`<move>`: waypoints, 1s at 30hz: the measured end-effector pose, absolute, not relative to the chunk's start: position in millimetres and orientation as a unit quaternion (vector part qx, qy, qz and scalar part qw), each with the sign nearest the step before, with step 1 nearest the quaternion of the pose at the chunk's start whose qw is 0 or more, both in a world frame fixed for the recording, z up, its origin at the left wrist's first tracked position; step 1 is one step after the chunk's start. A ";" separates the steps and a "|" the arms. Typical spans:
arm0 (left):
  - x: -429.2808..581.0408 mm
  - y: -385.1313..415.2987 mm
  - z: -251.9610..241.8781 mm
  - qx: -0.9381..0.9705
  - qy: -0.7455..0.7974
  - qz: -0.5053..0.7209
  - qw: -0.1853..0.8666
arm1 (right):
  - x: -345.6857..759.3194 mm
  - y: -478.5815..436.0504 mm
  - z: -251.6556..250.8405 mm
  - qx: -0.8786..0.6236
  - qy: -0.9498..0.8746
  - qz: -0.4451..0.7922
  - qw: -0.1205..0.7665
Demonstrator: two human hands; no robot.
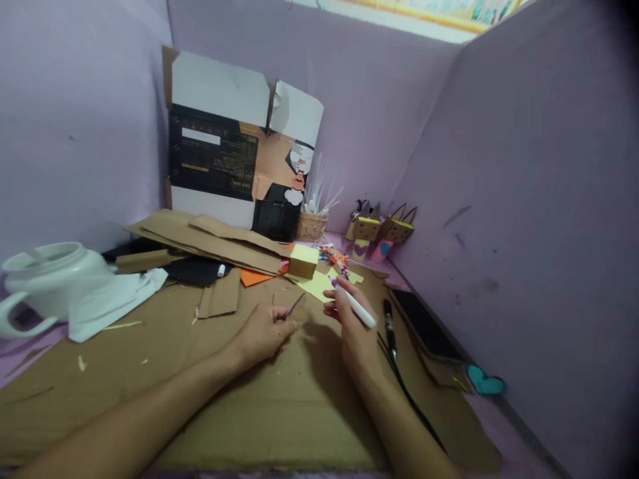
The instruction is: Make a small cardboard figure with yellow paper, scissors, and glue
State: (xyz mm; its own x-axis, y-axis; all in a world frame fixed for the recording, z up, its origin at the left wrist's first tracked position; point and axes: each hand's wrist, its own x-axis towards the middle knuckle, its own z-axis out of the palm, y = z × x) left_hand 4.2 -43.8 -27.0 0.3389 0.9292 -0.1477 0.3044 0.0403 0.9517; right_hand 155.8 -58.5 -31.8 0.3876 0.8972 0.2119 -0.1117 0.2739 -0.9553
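My left hand (267,330) is closed in a pinch on a thin purple strip (296,305), which points up and to the right from the fingertips. In my right hand (357,332) is a white marker (355,304) with a purple tip, its tip end facing up and left. The two hands are apart, above a brown cardboard sheet (259,412). Just beyond them stands a small cardboard cube with a pale yellow top (303,259). Yellow paper (319,286) lies under and beside it.
A white teapot (60,279) stands at left beside a white cloth (117,303). Cardboard pieces (210,243) and an orange sheet (257,276) lie behind. At right are a black pen-like tool (389,326) with a cable, a phone (424,322), a teal heart (485,381) and cardboard figures (367,229).
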 end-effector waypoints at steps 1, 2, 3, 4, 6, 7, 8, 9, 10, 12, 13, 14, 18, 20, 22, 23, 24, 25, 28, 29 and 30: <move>4.4 -44.5 -26.2 0.628 0.489 0.298 0.526 | 155.6 -57.3 -32.7 -0.470 -0.406 0.390 0.680; 4.7 -45.2 -25.4 0.632 0.487 0.300 0.524 | 154.9 -56.4 -33.7 -0.459 -0.400 0.420 0.673; 4.9 -46.0 -24.6 0.636 0.484 0.299 0.521 | 153.9 -55.9 -34.6 -0.447 -0.396 0.453 0.662; 5.2 -46.6 -24.1 0.640 0.482 0.296 0.520 | 152.6 -55.8 -35.5 -0.434 -0.391 0.486 0.651; 6.0 -47.4 -24.0 0.646 0.473 0.289 0.524 | 149.7 -56.3 -36.7 -0.409 -0.386 0.535 0.630; 6.5 -47.5 -24.6 0.649 0.467 0.288 0.527 | 148.2 -56.7 -37.0 -0.400 -0.388 0.549 0.623; 6.9 -47.4 -25.4 0.651 0.462 0.289 0.529 | 146.8 -57.0 -37.1 -0.394 -0.391 0.558 0.617; 7.4 -47.4 -26.3 0.652 0.458 0.292 0.528 | 145.7 -57.2 -37.0 -0.391 -0.393 0.564 0.612; 7.8 -47.3 -27.2 0.652 0.457 0.296 0.527 | 144.8 -57.4 -36.8 -0.390 -0.394 0.565 0.611; 8.4 -47.4 -28.4 0.648 0.452 0.306 0.531 | 144.1 -57.1 -36.4 -0.391 -0.388 0.566 0.614; 8.6 -47.5 -28.6 0.644 0.446 0.311 0.538 | 144.1 -56.8 -36.3 -0.391 -0.382 0.565 0.618; 8.8 -47.6 -28.7 0.639 0.440 0.315 0.547 | 144.3 -56.5 -36.4 -0.391 -0.375 0.565 0.623; 10.6 -46.3 -29.6 0.614 0.436 0.320 0.575 | 144.4 -56.0 -37.8 -0.380 -0.362 0.560 0.642; 11.7 -45.2 -31.8 0.607 0.447 0.320 0.574 | 143.3 -56.2 -38.6 -0.376 -0.363 0.559 0.644; 12.4 -44.6 -34.3 0.604 0.458 0.323 0.566 | 142.1 -56.4 -38.3 -0.380 -0.366 0.556 0.643; 12.6 -44.7 -35.0 0.603 0.464 0.323 0.563 | 142.1 -56.4 -37.5 -0.388 -0.369 0.547 0.643; 12.8 -45.0 -35.2 0.600 0.468 0.325 0.561 | 142.7 -56.4 -36.3 -0.401 -0.374 0.532 0.645; 13.0 -45.4 -34.8 0.596 0.471 0.329 0.561 | 144.1 -56.4 -34.7 -0.417 -0.378 0.510 0.651; 13.9 -47.0 -30.6 0.577 0.481 0.334 0.569 | 152.0 -57.5 -29.2 -0.450 -0.375 0.413 0.697; 14.4 -47.3 -29.1 0.572 0.486 0.332 0.571 | 154.9 -58.5 -27.7 -0.449 -0.371 0.385 0.716; 15.0 -47.5 -28.0 0.568 0.491 0.330 0.572 | 157.5 -59.9 -26.4 -0.442 -0.369 0.364 0.732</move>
